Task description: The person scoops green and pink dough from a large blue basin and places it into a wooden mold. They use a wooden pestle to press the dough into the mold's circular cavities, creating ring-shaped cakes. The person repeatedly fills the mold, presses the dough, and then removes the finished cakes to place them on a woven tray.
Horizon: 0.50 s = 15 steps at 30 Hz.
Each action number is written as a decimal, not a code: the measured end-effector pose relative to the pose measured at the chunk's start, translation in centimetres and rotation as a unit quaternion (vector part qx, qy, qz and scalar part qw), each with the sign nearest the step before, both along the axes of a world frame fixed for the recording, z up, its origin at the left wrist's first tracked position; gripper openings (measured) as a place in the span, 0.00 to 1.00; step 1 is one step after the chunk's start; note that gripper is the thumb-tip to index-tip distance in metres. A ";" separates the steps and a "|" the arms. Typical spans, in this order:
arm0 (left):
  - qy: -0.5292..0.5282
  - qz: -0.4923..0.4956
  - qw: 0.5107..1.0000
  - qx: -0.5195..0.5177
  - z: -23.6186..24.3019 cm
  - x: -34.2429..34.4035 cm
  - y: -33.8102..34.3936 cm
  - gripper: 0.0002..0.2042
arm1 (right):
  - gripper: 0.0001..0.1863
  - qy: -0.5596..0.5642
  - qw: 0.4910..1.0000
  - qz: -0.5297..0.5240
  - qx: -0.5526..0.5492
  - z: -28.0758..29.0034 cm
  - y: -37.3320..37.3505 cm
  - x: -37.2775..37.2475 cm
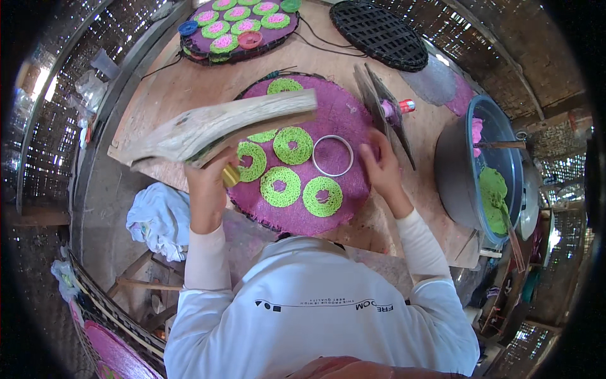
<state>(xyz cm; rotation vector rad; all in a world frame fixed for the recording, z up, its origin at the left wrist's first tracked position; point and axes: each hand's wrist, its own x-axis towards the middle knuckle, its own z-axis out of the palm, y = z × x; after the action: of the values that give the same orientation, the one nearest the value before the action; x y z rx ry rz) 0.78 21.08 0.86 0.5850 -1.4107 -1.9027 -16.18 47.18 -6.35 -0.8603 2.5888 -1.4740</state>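
Note:
My left hand (208, 180) is closed around a long, pale, curved piece of wood (221, 123), raised above the round tray. A short gold-coloured cylinder (231, 175) shows beside its fingers. Below lies the purple tray cover (297, 218), with several lacy light-green dough rings (280, 187) on it. A thin white hoop (333, 156) rests at the right part of the tray. My right hand (383, 165) is at the tray's right edge, its thumb apart from the fingers and nothing visible in it. Just beyond it lies a wooden hand press (381, 104) with pink dough and a red-ended cylinder.
A large basin (453, 177) at the right holds pink dough (477, 134) and green dough (492, 192) with a wooden stick. At the back stand a tray of green-and-pink rings (208, 55) with small bowls and a black woven tray (379, 35). A white cloth (161, 218) lies at left.

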 end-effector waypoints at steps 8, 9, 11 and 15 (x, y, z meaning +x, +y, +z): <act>0.028 0.045 0.999 -0.007 0.3 1.4 -3.0 0.11 | 0.14 -0.281 0.926 -0.188 -0.168 -1.9 2.6 2.7; 0.047 0.055 0.997 -0.008 0.5 1.4 -3.0 0.10 | 0.13 -0.300 0.919 -0.194 -0.165 -1.5 2.3 2.3; 0.054 0.062 0.997 -0.012 0.6 1.8 -3.1 0.09 | 0.13 -0.383 0.895 -0.160 -0.161 -0.4 2.9 1.3; 0.055 0.081 0.995 0.002 1.0 3.3 -3.1 0.09 | 0.13 -0.537 0.828 -0.064 -0.147 3.6 2.0 0.4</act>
<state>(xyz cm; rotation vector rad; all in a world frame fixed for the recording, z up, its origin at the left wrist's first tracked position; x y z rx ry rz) 4.13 17.98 1.87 0.5704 -1.2518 -1.7827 -15.83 49.14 -2.70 0.1928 1.5947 -1.6905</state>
